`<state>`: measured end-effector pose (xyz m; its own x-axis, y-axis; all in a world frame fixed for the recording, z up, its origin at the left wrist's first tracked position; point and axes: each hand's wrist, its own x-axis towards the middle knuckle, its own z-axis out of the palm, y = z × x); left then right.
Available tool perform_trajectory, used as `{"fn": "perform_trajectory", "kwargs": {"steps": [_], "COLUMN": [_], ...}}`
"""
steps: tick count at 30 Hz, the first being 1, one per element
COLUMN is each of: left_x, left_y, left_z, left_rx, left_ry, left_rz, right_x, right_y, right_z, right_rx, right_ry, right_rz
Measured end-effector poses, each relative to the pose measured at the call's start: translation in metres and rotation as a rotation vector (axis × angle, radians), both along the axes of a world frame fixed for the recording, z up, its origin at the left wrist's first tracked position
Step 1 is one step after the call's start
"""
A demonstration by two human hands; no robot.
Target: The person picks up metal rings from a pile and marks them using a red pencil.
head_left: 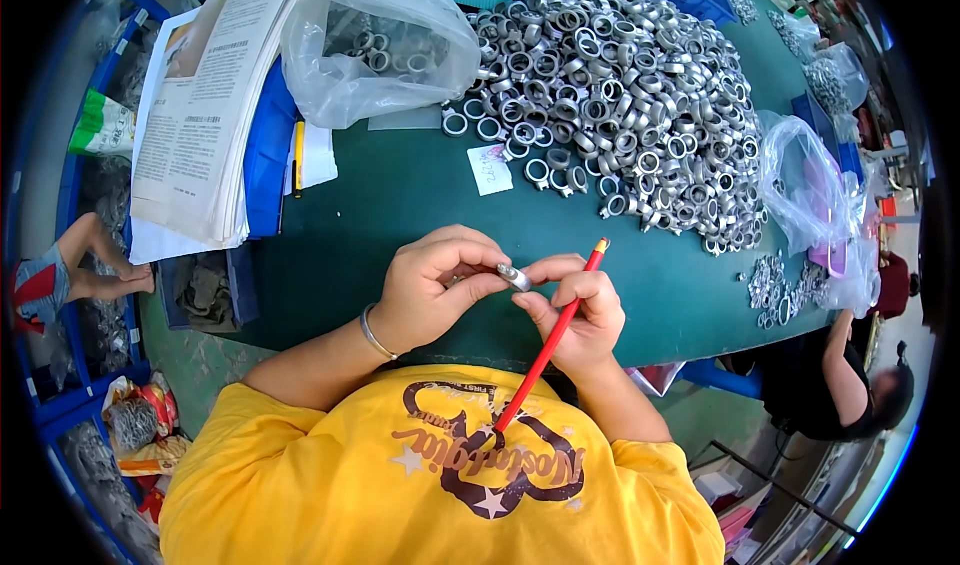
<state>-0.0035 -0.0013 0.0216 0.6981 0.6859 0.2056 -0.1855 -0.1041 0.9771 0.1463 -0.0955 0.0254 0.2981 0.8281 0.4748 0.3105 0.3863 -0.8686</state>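
Note:
Over the near edge of the table, my left hand pinches a small metal ring clamp between thumb and fingers. It is seen nearly edge-on, with a small lug on its rim. My right hand grips a long red pencil, slanted with its yellowish end up and away from me. That hand's thumb and forefinger also touch the ring clamp's right side. A large heap of similar grey ring clamps lies farther off, with several loose ones at its near edge.
A small white paper tag lies beside the heap on the green table. At left are a clear bag of rings, a paper stack and a yellow pencil. Small metal parts lie at right; another person sits beyond.

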Motion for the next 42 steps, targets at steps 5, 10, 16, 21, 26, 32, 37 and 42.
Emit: {"fn": "perform_trajectory", "kwargs": {"steps": [5,10,16,21,26,32,37,42], "left_x": [0.002,0.004,0.004,0.005,0.004,0.004,0.005,0.005], "left_y": [0.003,0.002,0.001,0.002,0.003,0.002,0.0,0.0], "left_z": [0.007,0.008,0.008,0.007,0.007,0.005,0.011,0.01], "left_rx": [0.399,0.453,0.479,0.544,0.66,0.663,0.19,0.274], "left_ry": [0.104,0.104,0.094,0.062,0.065,0.051,0.137,0.114], "left_rz": [0.098,0.144,0.147,0.152,0.148,0.151,0.051,0.027], "right_x": [-0.001,0.001,0.002,0.004,0.004,0.005,0.003,0.004], "right_y": [0.0,0.001,0.001,0.001,0.002,0.003,-0.003,-0.003], "right_z": [0.001,-0.001,-0.001,-0.002,-0.003,-0.003,-0.01,-0.012], "right_rx": [0.0,-0.015,-0.037,-0.043,-0.029,-0.023,-0.054,-0.089], "right_ry": [0.032,0.016,0.025,0.035,0.024,0.053,0.393,0.509], "right_rz": [-0.029,-0.025,-0.025,-0.016,-0.016,0.007,0.056,0.099]}}
